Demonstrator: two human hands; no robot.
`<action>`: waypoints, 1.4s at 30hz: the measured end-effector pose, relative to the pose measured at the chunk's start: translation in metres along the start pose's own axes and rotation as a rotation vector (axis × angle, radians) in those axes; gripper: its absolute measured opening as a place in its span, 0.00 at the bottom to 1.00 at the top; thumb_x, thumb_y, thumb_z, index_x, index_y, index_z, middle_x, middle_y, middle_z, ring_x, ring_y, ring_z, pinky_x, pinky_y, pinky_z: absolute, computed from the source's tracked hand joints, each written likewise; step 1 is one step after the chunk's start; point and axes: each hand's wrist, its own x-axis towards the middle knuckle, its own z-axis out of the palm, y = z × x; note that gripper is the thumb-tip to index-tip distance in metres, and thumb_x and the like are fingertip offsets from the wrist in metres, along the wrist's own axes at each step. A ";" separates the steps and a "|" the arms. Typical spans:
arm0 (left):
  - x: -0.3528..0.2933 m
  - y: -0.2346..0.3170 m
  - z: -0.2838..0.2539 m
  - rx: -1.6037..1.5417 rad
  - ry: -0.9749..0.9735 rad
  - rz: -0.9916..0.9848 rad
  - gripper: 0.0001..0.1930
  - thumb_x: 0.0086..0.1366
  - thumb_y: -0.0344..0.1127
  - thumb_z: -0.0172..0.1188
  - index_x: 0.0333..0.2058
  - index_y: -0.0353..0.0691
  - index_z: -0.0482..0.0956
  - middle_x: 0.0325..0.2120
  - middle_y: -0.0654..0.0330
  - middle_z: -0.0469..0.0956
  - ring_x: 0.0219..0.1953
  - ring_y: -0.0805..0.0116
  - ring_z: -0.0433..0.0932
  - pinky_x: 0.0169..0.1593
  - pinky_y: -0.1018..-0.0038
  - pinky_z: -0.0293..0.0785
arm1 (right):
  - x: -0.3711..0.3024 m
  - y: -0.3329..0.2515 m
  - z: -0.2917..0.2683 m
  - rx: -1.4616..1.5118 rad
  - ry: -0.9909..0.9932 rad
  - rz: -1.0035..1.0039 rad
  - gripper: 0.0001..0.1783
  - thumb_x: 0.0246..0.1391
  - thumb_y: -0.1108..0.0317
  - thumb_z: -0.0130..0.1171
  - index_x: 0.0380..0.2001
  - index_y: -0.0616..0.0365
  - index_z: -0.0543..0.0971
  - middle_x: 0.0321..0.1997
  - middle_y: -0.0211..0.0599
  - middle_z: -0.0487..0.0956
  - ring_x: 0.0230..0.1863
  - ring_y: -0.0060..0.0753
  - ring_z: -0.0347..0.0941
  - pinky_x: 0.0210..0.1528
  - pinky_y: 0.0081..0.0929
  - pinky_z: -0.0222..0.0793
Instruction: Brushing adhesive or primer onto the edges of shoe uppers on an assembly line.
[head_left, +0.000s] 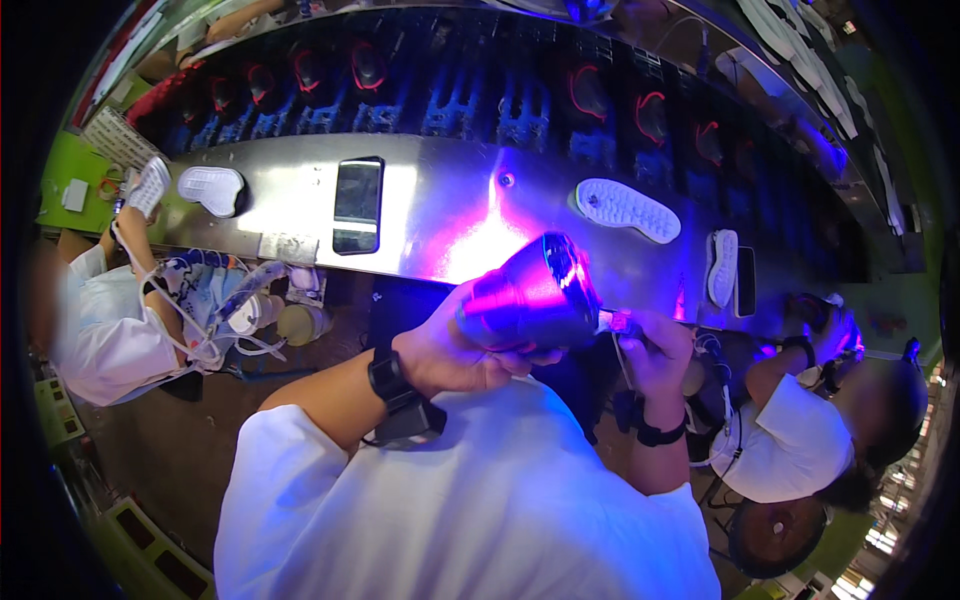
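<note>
My left hand (pixel 445 350) is wrapped round a dark shoe upper (pixel 525 295), which is lit magenta and held up at the bench's near edge. Its fingers curl under the lower side. My right hand (pixel 660 350) is closed in a pinch on a small brush-like tool (pixel 612 321) with a pale tip. That tip is at the right side of the upper, touching it or very close. A thin pale line hangs below the tool. Right of the upper, on the bench, lies a white shoe sole (pixel 628 208), tread side up.
A phone (pixel 358 205) lies on the metal bench (pixel 430 170), with another white sole (pixel 211 188) further left. Behind runs a dark rack (pixel 440 85) bearing several dark uppers with red edging. Co-workers in white sit at left (pixel 120 330) and right (pixel 790 430).
</note>
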 end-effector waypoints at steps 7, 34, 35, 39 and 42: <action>0.030 0.040 0.032 0.826 0.160 0.237 0.26 0.67 0.33 0.59 0.62 0.36 0.66 0.53 0.52 0.76 0.56 0.60 0.76 0.63 0.61 0.70 | 0.032 0.017 0.001 -0.217 0.173 0.404 0.16 0.53 0.71 0.66 0.46 0.59 0.84 0.40 0.45 0.85 0.41 0.32 0.83 0.44 0.29 0.75; 0.041 0.027 0.068 1.657 0.384 0.606 0.54 0.46 0.32 0.78 0.69 0.33 0.55 0.60 0.56 0.69 0.61 0.66 0.69 0.65 0.66 0.64 | 0.043 -0.024 -0.023 -0.155 0.080 0.097 0.17 0.49 0.72 0.69 0.45 0.59 0.83 0.23 0.33 0.75 0.20 0.24 0.66 0.24 0.23 0.59; 0.041 0.027 0.067 1.656 0.385 0.618 0.54 0.46 0.32 0.78 0.69 0.33 0.55 0.60 0.56 0.69 0.61 0.66 0.69 0.65 0.66 0.64 | 0.039 -0.024 -0.024 -0.154 0.073 0.089 0.17 0.49 0.72 0.69 0.45 0.59 0.83 0.23 0.33 0.75 0.20 0.24 0.66 0.24 0.23 0.59; 0.042 0.028 0.059 1.853 0.384 0.706 0.55 0.46 0.34 0.79 0.69 0.30 0.53 0.60 0.54 0.68 0.62 0.65 0.69 0.66 0.66 0.63 | 0.008 -0.017 -0.024 -0.136 0.056 0.242 0.16 0.50 0.71 0.68 0.44 0.62 0.83 0.29 0.36 0.79 0.28 0.25 0.73 0.34 0.23 0.68; 0.049 0.018 0.065 2.025 0.402 0.868 0.55 0.46 0.35 0.79 0.69 0.31 0.55 0.55 0.51 0.73 0.57 0.61 0.75 0.61 0.67 0.70 | -0.030 0.005 -0.022 -0.023 0.148 0.328 0.17 0.50 0.73 0.68 0.46 0.61 0.82 0.29 0.34 0.79 0.27 0.25 0.71 0.33 0.24 0.67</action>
